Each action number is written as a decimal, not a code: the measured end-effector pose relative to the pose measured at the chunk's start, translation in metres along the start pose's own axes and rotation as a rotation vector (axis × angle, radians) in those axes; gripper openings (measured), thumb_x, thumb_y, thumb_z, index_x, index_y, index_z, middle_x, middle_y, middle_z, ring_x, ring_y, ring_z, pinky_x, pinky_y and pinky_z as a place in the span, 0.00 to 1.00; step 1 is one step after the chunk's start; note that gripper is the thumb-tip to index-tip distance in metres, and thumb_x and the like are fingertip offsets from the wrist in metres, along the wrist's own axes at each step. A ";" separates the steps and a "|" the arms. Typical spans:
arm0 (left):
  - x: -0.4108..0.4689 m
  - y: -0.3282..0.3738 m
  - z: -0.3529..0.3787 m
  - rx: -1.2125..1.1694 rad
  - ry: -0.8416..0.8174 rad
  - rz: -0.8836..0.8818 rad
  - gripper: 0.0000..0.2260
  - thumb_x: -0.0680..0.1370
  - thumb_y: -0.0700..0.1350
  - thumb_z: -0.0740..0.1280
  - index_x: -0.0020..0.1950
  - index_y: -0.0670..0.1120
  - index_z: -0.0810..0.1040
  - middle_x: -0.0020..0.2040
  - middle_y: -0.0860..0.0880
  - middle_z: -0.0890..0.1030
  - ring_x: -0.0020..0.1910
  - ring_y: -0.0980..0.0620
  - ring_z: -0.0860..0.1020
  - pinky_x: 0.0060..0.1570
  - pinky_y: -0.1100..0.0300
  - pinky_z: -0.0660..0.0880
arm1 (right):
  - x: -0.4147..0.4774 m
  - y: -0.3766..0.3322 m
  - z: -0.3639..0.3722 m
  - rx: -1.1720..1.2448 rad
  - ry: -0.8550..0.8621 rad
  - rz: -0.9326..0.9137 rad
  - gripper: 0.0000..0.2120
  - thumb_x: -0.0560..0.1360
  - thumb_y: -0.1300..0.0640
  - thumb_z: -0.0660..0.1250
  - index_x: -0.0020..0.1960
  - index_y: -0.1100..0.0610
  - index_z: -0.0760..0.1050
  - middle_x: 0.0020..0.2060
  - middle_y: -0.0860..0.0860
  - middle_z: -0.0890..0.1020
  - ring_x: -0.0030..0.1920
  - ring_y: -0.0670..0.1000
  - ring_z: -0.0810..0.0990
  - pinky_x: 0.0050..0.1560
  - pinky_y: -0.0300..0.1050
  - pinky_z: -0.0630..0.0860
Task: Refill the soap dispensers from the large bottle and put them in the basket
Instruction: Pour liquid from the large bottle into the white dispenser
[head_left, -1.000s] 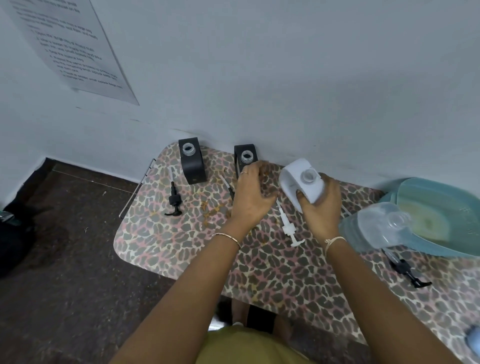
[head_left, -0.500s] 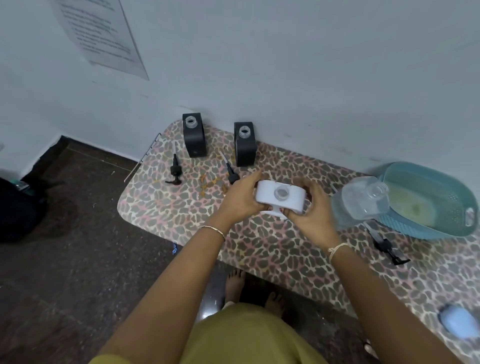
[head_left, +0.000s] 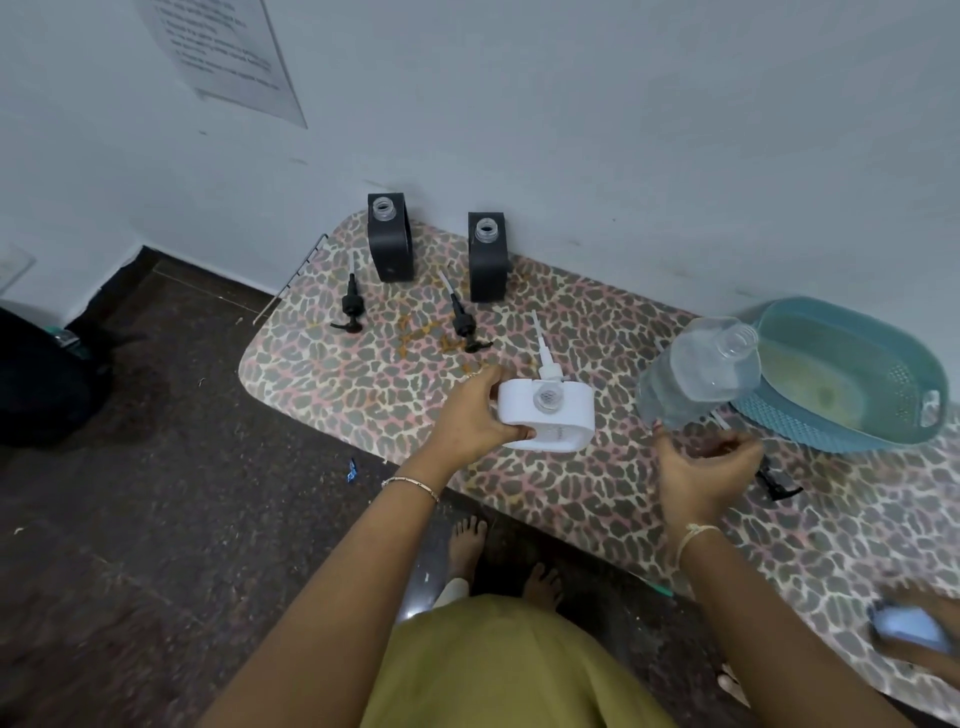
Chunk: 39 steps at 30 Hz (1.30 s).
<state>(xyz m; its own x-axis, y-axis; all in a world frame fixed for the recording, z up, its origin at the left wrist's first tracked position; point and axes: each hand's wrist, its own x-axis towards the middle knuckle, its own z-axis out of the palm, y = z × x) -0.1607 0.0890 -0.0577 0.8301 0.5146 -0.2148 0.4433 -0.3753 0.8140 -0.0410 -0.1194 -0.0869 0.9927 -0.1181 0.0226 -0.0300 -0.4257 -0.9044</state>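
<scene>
My left hand grips the left end of a white soap dispenser with an open neck, standing on the leopard-print table. My right hand hovers apart from it, fingers loosely curled, just below the large clear bottle, which stands uncapped. A white pump lies right behind the white dispenser. Two black dispensers stand open-necked by the wall. The teal basket sits at the right with no dispensers in it.
Two black pumps lie in front of the black dispensers; a third lies near the basket. A blue object lies at the table's right front edge. My bare feet stand on the dark floor below.
My right hand has let go of the white dispenser and moved right toward the large bottle. My left hand still holds the dispenser, now set down on the table.
</scene>
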 end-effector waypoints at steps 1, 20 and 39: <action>-0.001 0.001 0.003 0.000 -0.007 -0.003 0.22 0.64 0.45 0.80 0.51 0.48 0.72 0.51 0.49 0.78 0.50 0.49 0.76 0.49 0.49 0.75 | 0.007 -0.001 0.000 0.038 0.014 -0.007 0.28 0.63 0.58 0.81 0.52 0.58 0.65 0.49 0.53 0.70 0.45 0.48 0.70 0.50 0.35 0.70; -0.006 0.017 0.040 0.041 -0.041 0.048 0.24 0.64 0.47 0.80 0.54 0.47 0.74 0.51 0.52 0.78 0.49 0.53 0.75 0.46 0.58 0.73 | 0.045 -0.018 0.016 0.174 -0.030 0.113 0.41 0.57 0.52 0.84 0.67 0.52 0.71 0.60 0.46 0.77 0.61 0.48 0.76 0.66 0.45 0.72; 0.026 0.059 0.083 0.013 0.028 0.173 0.23 0.65 0.51 0.79 0.53 0.47 0.74 0.48 0.53 0.78 0.46 0.54 0.76 0.43 0.59 0.75 | 0.025 -0.021 -0.054 -0.055 0.018 -0.321 0.27 0.65 0.59 0.78 0.62 0.57 0.76 0.52 0.49 0.82 0.48 0.40 0.75 0.49 0.31 0.68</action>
<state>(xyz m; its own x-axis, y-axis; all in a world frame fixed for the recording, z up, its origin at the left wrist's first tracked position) -0.0845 0.0164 -0.0601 0.8847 0.4626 -0.0574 0.2995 -0.4698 0.8304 -0.0213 -0.1619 -0.0449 0.9503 0.0142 0.3110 0.2774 -0.4920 -0.8252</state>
